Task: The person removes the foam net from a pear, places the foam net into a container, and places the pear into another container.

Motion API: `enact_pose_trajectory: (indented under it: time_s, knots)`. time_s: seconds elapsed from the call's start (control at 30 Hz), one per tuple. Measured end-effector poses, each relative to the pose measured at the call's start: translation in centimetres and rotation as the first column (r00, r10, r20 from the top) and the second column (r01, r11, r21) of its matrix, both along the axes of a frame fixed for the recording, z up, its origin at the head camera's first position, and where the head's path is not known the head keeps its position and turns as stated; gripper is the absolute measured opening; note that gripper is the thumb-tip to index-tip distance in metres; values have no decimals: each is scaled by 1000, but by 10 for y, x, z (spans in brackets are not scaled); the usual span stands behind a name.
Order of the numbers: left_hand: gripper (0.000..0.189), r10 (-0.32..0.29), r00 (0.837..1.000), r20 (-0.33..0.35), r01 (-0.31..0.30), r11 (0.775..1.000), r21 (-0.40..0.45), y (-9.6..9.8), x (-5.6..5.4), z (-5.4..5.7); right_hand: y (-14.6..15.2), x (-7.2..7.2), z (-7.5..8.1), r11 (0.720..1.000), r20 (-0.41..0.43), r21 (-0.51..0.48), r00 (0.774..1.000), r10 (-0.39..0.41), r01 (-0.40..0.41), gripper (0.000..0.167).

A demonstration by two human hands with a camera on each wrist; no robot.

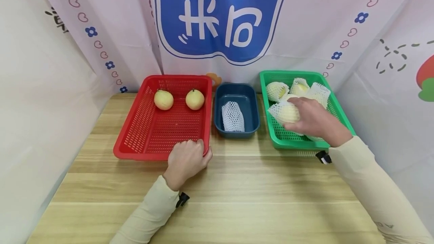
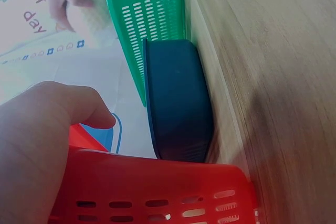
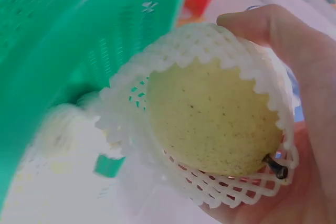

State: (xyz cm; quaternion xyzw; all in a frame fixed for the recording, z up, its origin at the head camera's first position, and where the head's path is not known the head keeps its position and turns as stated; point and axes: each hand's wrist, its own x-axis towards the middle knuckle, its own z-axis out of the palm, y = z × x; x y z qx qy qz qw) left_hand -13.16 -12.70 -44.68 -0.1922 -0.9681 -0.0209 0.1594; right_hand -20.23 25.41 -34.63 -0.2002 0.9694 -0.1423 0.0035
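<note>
My right hand (image 1: pixel 313 118) grips a pear (image 3: pixel 215 116) wrapped in a white foam net (image 3: pixel 173 51), held over the green basket (image 1: pixel 276 138). In the right wrist view the net is open on one side, baring yellow speckled skin and a dark stem. Other net-wrapped pears, among them one at the back left (image 1: pixel 277 91), lie in that basket, partly hidden by the hand. My left hand (image 1: pixel 188 161) holds the near rim of the red basket (image 1: pixel 145 156) by its right corner, fingers bent over the edge. Two bare pears, a left one (image 1: pixel 164 99) and a right one (image 1: pixel 194 99), sit toward its back.
Between the baskets stands a dark blue tray (image 1: pixel 252 123) with a white foam net (image 1: pixel 233 117) lying in it. All three containers stand on a wooden table (image 1: pixel 244 191) against a printed cloth backdrop (image 1: pixel 305 22).
</note>
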Motion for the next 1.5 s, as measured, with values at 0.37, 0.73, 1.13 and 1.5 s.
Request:
enact_pose_trajectory:
  time_s: [0.37,0.73,1.13,1.5]
  knots:
    - [48,10,999,45,-10,1000,-1,-1,-1,0,-45,33,12,985,-54,-10,984,173,-173,76]
    - [47,4,999,43,-4,1000,2,0,-1,-1,-82,61,-13,949,-46,-6,948,315,-315,78]
    - [48,-10,1000,-1,10,1000,2,0,-1,-2,-105,66,-63,896,5,-22,897,443,-443,78]
    - [47,0,1000,-1,0,1000,-12,1,-1,-1,-109,63,-94,827,-10,20,827,563,-562,82]
